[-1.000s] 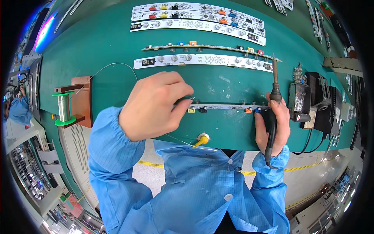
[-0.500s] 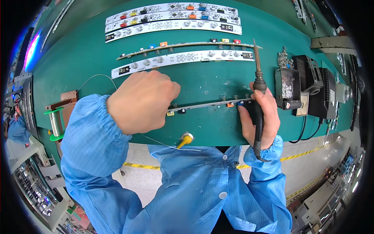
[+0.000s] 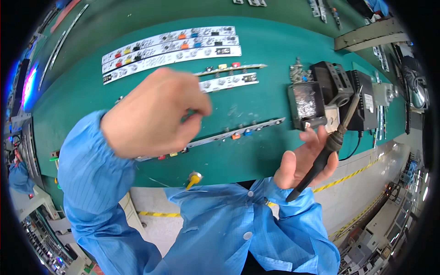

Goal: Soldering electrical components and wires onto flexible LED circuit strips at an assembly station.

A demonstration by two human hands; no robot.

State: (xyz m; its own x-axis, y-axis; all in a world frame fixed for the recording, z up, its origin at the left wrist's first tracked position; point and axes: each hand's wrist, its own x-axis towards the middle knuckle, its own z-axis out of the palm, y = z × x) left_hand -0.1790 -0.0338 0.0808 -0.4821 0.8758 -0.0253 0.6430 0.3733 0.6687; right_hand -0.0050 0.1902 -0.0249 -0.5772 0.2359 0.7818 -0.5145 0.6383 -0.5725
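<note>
My left hand (image 3: 158, 117) hovers over the left part of the mat, its thumb and index finger curled towards each other. Whatever is between them, if anything, I cannot make out. Below its fingers lies a narrow circuit board (image 3: 215, 137) standing on edge, with small coloured connectors and springs. Behind the hand are a white strip board (image 3: 231, 82) and another edge-on board (image 3: 250, 67), both partly hidden by it. My right hand (image 3: 305, 160) loosely holds a soldering iron (image 3: 327, 153) by its dark handle, its tip pointing up and away to the right, apart from the boards.
Several white strip boards (image 3: 172, 58) lie in a row at the back. To the right stand a solder-crusted metal tray (image 3: 306, 101), a black iron holder (image 3: 331, 82) and a black box (image 3: 364, 103). A yellow-capped plug (image 3: 194, 180) sits at the mat's (image 3: 270, 46) front edge.
My right hand has pulled the soldering iron right, away from the edge-on board. My left hand has loosened from a fist into a curled shape. The whole view has shifted.
</note>
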